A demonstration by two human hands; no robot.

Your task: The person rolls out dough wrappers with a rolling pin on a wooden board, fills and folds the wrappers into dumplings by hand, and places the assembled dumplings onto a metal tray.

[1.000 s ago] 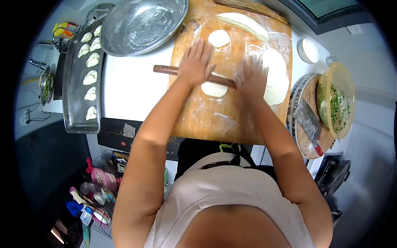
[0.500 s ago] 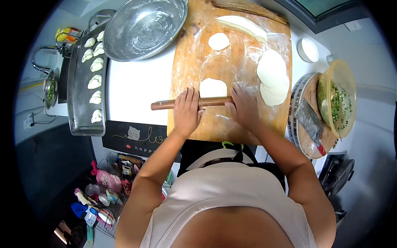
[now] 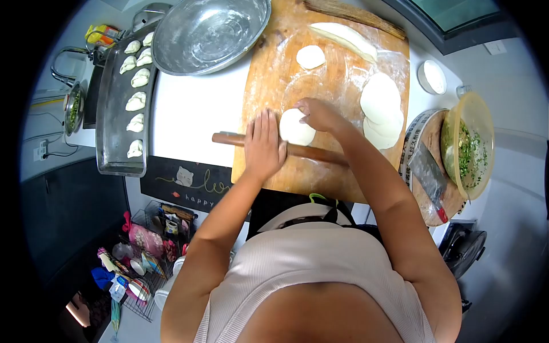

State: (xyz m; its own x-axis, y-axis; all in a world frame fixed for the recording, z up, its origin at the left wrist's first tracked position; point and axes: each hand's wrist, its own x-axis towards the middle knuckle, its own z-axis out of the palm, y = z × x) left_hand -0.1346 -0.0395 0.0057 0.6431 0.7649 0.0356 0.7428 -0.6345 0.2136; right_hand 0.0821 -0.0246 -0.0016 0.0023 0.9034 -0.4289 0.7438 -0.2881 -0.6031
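My left hand [image 3: 264, 143] lies palm down on a wooden rolling pin [image 3: 313, 153], its fingers stretched flat over it. The pin slants, its right end under my right forearm. Just beyond the pin is a round dough wrapper [image 3: 296, 129]. My right hand [image 3: 320, 116] has its fingers closed at the wrapper's upper right edge, thumb and forefinger on the dough. A smaller dough disc [image 3: 310, 57] sits farther back on the floured wooden board [image 3: 337, 182]. Overlapping rolled wrappers [image 3: 382, 108] lie to the right, below a long dough strip [image 3: 345, 40].
A large metal bowl [image 3: 209, 37] stands at the back left, beside a tray [image 3: 114, 154] of shaped dumplings [image 3: 136, 102]. On the right are a cleaver [image 3: 429, 171] on a round chopping block [image 3: 422, 197], a bowl of chopped green filling [image 3: 470, 150] and a small white bowl [image 3: 432, 78].
My right hand has left the rolling pin and moved up to the wrapper's edge. The pin has tilted, its right end nearer me. The wrapper looks turned and rounder. My left hand stays on the pin.
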